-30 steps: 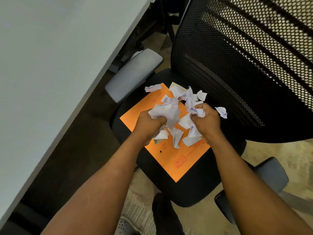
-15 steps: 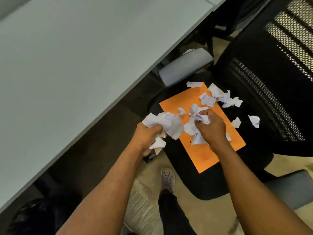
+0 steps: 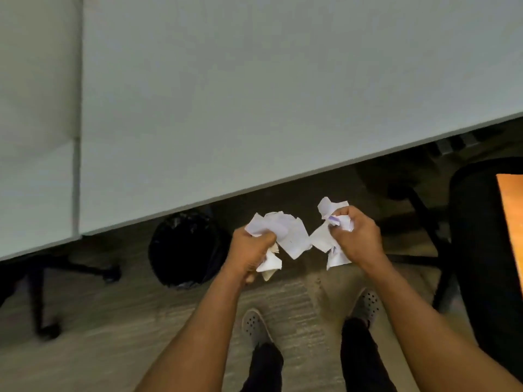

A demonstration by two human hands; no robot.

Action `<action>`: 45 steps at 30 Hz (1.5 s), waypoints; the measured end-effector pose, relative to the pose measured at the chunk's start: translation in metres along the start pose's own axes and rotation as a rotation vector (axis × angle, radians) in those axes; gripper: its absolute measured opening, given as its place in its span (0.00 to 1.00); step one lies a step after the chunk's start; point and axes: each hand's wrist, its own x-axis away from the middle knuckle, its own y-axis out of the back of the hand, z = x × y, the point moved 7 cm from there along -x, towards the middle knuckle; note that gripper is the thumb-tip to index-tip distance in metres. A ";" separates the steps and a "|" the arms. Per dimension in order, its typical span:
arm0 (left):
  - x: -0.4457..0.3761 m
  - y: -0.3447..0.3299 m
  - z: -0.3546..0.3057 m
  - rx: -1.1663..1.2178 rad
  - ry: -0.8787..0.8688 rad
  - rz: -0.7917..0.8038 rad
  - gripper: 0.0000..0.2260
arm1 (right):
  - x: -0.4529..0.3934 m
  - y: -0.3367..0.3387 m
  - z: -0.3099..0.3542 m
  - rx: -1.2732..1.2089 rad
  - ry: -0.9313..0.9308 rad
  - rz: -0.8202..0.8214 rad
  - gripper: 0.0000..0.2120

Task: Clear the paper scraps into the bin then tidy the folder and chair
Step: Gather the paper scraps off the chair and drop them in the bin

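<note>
Head view: since a second ago the scene has swung off the chair toward the bin, which now sits under the desk edge, just left of the hands. Both fists left the folder, now only a sliver at the right edge. The left hand and right hand each have fingers curled tight round a wad of scraps, level with each other over the floor. The wads are shapeless, with no real long axis. The bin's mouth faces up, so dumping looks close; some scraps were left behind.
</note>
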 end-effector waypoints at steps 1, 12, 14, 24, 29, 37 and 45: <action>0.000 0.030 0.012 0.029 0.003 -0.052 0.06 | 0.004 -0.032 0.005 0.029 0.010 0.051 0.11; -0.043 0.257 0.189 0.268 0.157 -0.499 0.08 | 0.032 -0.317 0.006 0.186 0.107 0.367 0.12; -0.062 0.282 0.213 0.284 0.166 -0.593 0.09 | 0.026 -0.359 0.002 0.179 0.104 0.390 0.10; -0.206 0.300 0.267 -0.139 0.135 -0.584 0.23 | -0.040 -0.523 -0.020 0.456 0.286 0.415 0.21; -0.230 0.286 0.303 -0.578 0.133 -0.280 0.28 | -0.033 -0.571 -0.045 0.595 0.366 0.740 0.32; -0.188 0.274 0.283 -0.743 -0.062 -0.261 0.26 | -0.002 -0.537 -0.035 0.655 0.493 0.764 0.25; -0.137 0.220 0.238 -0.782 -0.096 -0.267 0.17 | 0.008 -0.442 -0.038 0.534 0.403 0.651 0.17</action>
